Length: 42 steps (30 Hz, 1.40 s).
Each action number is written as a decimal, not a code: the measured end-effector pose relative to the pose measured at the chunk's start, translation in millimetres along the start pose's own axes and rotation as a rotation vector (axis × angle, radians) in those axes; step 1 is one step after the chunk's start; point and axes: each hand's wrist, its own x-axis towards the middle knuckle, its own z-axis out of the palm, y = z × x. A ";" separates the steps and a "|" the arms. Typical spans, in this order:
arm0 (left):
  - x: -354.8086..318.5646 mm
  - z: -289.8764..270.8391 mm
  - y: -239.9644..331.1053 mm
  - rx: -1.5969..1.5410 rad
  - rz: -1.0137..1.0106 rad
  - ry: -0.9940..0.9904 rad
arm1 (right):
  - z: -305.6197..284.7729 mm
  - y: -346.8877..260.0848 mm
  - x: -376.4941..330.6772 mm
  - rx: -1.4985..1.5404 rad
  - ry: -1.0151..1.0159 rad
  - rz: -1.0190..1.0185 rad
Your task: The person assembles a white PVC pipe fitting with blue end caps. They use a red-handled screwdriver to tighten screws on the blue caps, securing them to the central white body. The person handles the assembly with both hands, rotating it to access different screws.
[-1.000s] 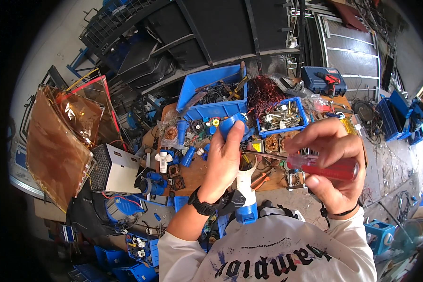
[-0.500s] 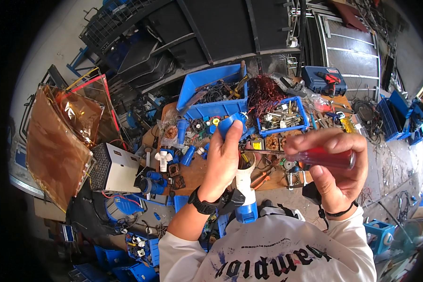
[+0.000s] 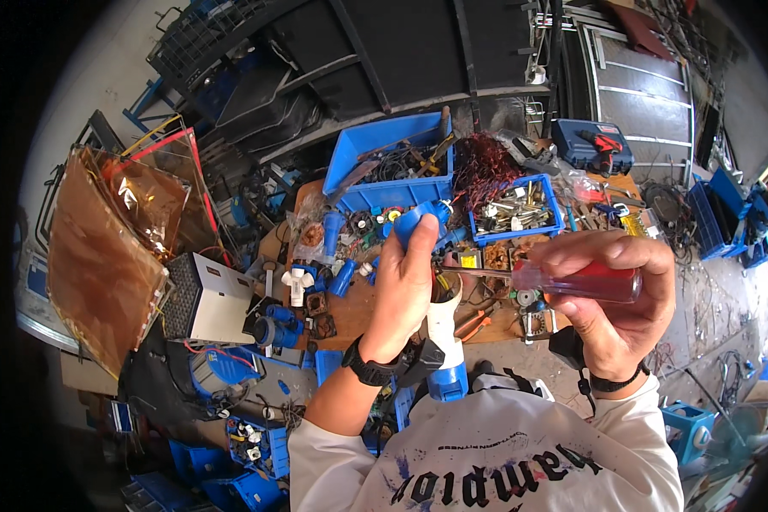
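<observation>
My left hand (image 3: 404, 286) is closed round a blue plastic part (image 3: 408, 224), its thumb along the near side. In my right hand (image 3: 630, 320) is a screwdriver (image 3: 584, 282) with a clear red handle, held between fingers and thumb. Its shaft points left toward my left hand, and the tip is hidden there. Just below the shaft sits a white tubular housing (image 3: 442, 328) with an open upper end and a blue lower end (image 3: 448, 384). Whether it is joined to the blue part, I cannot tell.
Across the wooden table (image 3: 350, 320) lie a large blue bin (image 3: 388, 198) of tools, a blue tray (image 3: 520, 229) of metal pieces, a tangle of dark red wire (image 3: 486, 166) and orange-handled pliers (image 3: 476, 322). A white-fronted box (image 3: 218, 299) stands at left.
The screwdriver handle has shifted slightly up, and the fingers of my right hand have changed position round it. My left hand keeps its hold on the blue part.
</observation>
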 end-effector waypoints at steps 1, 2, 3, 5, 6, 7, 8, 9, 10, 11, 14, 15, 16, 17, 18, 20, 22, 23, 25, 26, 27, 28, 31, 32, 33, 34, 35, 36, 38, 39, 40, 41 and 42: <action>0.6 -1.5 -0.3 -0.001 -0.001 -0.003 | -0.2 0.5 1.3 0.032 -0.039 -0.004; 0.8 -1.4 0.6 -0.004 -0.012 -0.012 | 0.4 1.0 1.2 0.021 -0.031 0.005; 0.6 -0.5 2.3 -0.008 -0.023 -0.022 | 2.1 1.8 1.0 0.009 -0.023 0.013; 0.8 1.6 2.9 -0.009 -0.014 -0.020 | 6.2 4.3 0.8 -0.013 -0.007 0.028; 1.0 3.7 2.0 -0.006 0.005 -0.008 | 5.3 6.3 0.2 -0.087 -0.009 -0.009; 1.3 5.0 1.5 -0.003 0.024 0.004 | 4.2 8.4 -0.4 -0.163 -0.007 -0.046; 2.4 3.3 -0.1 0.015 0.030 0.019 | -1.9 8.1 -1.0 -0.239 -0.042 -0.077; 5.2 0.2 -3.4 0.033 0.035 0.034 | -2.3 7.0 -0.4 -0.280 -0.057 -0.090; 6.6 -2.5 -5.7 0.052 0.041 0.050 | -2.5 6.0 0.2 -0.320 -0.071 -0.103; 7.9 -3.5 -7.3 0.044 0.038 0.045 | -3.4 4.9 0.7 -0.367 -0.083 -0.117; 7.9 -4.6 -6.4 0.021 0.012 0.024 | -4.4 7.0 -3.4 -0.324 0.000 -0.123; 4.8 -2.4 -2.0 0.014 -0.009 0.009 | -1.9 7.8 -4.3 -0.192 0.036 -0.103; 3.1 -1.0 0.4 0.006 -0.030 -0.006 | -2.7 8.9 -4.4 -0.131 0.012 -0.093; 2.4 -1.0 0.7 0.002 -0.023 0.004 | -2.5 9.4 -4.1 -0.070 -0.014 -0.082; 1.8 -1.0 0.8 -0.002 -0.016 0.014 | -0.2 8.3 -3.6 -0.079 -0.006 -0.064; 1.9 -1.2 0.8 -0.002 -0.014 0.014 | 4.0 4.8 -2.1 -0.110 0.005 -0.045; 3.8 -1.9 0.0 0.005 -0.025 -0.008 | 3.6 3.1 -0.5 -0.159 0.000 -0.056; 5.0 -3.7 -2.0 0.013 -0.007 0.003 | 3.4 3.0 0.1 -0.217 -0.011 -0.072; 7.7 -7.1 -6.9 0.028 0.029 0.024 | 2.5 2.9 1.4 -0.333 -0.029 -0.106; 7.6 -6.3 -6.9 0.023 0.031 0.031 | -2.1 -0.7 -2.0 -0.384 -0.057 -0.074; 7.1 -5.1 -6.3 0.019 0.033 0.039 | -4.1 -0.1 -4.1 -0.379 -0.060 -0.067; 6.3 -4.3 -5.3 0.015 0.035 0.047 | -6.0 0.6 -5.9 -0.373 -0.063 -0.061; 2.6 0.0 0.2 0.007 -0.012 0.017 | -2.0 7.2 -7.6 -0.200 0.068 -0.082; 2.2 -1.0 0.2 0.007 -0.011 0.015 | -3.3 6.5 -6.9 -0.124 0.003 -0.059; 1.9 -1.9 -0.1 0.008 -0.010 0.013 | -3.1 7.0 -6.3 -0.129 -0.011 -0.062; 1.9 -2.7 -0.6 0.008 -0.009 0.011 | -2.6 7.5 -5.6 -0.133 -0.025 -0.065; 2.2 -3.0 -1.2 0.023 -0.001 0.014 | -1.8 7.7 -5.0 -0.138 -0.038 -0.068; 2.9 -3.3 -2.1 0.038 0.007 0.016 | 0.1 7.0 -3.8 -0.163 -0.024 -0.082; 5.3 -4.7 -4.9 0.058 0.036 0.025 | 2.4 4.8 -0.1 -0.238 -0.013 -0.124; 7.4 -5.6 -7.3 0.063 0.057 0.033 | 2.7 4.6 -0.7 -0.285 0.012 -0.141; 8.3 -5.8 -8.6 0.068 0.078 0.040 | 3.2 4.5 -1.1 -0.332 0.037 -0.156; 7.2 -3.9 -7.4 0.055 0.066 0.048 | 1.4 3.5 -2.8 -0.355 0.007 -0.146; 4.8 -1.1 -4.6 0.042 0.055 0.057 | -3.0 2.0 -4.8 -0.377 -0.023 -0.136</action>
